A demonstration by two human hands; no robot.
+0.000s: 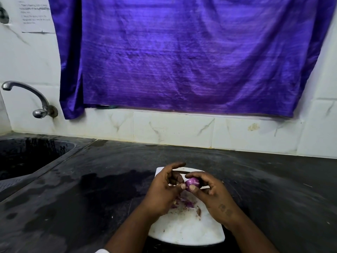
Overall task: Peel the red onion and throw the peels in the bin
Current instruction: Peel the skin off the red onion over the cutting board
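I see the onion (192, 182) at lower centre of the frame, pinched in the right hand (209, 190). The left hand (164, 187) has its thumb on it. Peels (184, 204) lie on the board (186, 232) below.

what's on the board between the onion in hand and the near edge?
Head view: loose onion peels on the white cutting board, below the red onion; nearer the edge, only smears.
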